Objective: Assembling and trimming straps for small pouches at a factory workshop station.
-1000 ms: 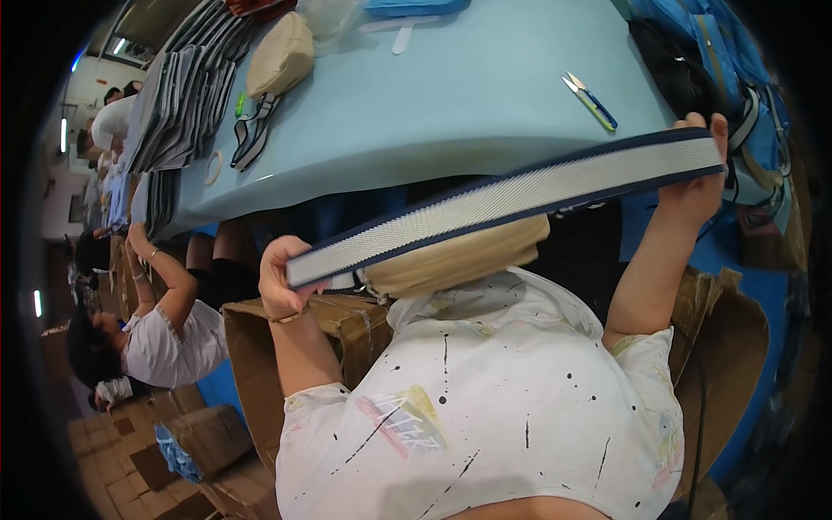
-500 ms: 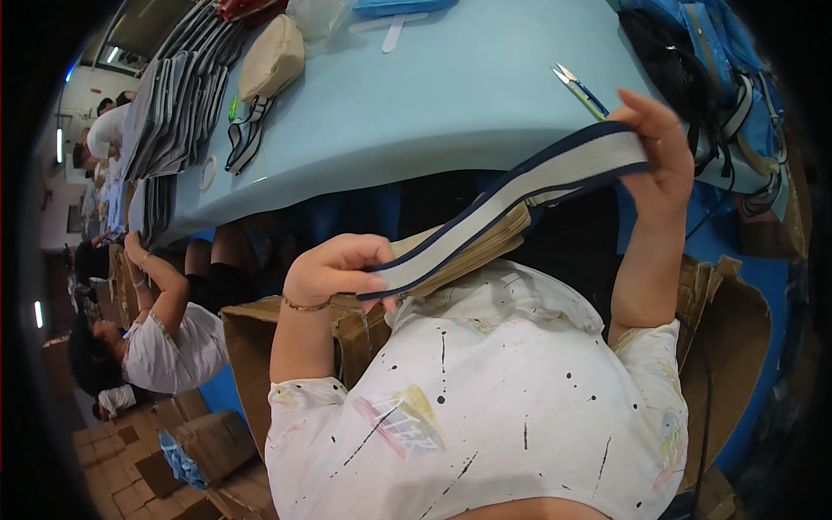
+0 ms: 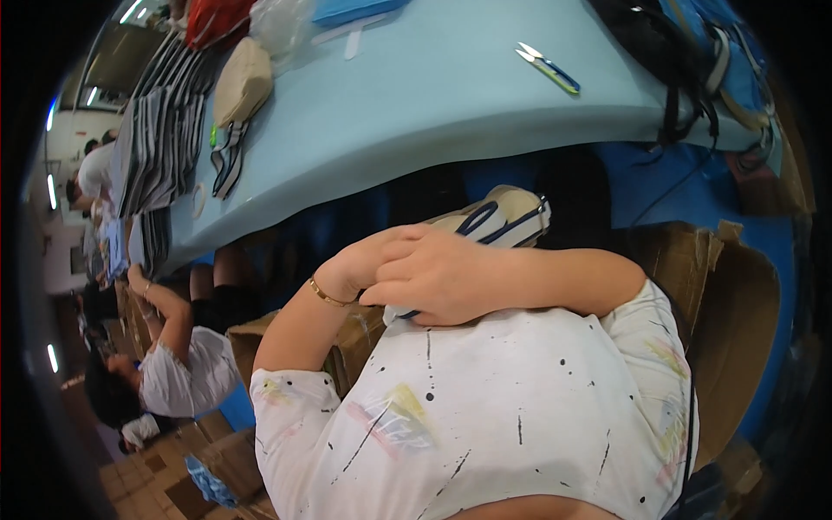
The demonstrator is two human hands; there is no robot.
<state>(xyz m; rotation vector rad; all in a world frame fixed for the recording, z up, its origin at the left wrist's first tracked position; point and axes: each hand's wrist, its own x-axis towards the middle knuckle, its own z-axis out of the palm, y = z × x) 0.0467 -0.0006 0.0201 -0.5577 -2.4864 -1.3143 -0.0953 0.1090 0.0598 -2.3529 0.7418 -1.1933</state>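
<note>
My left hand (image 3: 374, 258) and my right hand (image 3: 446, 282) meet in front of my shirt, the right lying over the left. Both are closed around a white strap (image 3: 523, 230) with navy edges. A short bit of it shows beneath my right hand, while the rest runs in folds behind that wrist. The fingers of my left hand are mostly covered. On my lap, past my right forearm, a beige bag (image 3: 513, 199) lies partly hidden beneath the strap.
Thread snips (image 3: 549, 68) lie on the pale blue table (image 3: 416, 104). At its left are a beige pouch (image 3: 243, 82) and stacked grey pieces (image 3: 160, 143); black and blue bags (image 3: 663, 65) are at the right. Cardboard boxes (image 3: 737, 329) flank me. A person (image 3: 186, 368) sits at left.
My right hand has come down and left from its raised place, onto my left hand. The strap, stretched between them before, is now folded. My view has shifted slightly.
</note>
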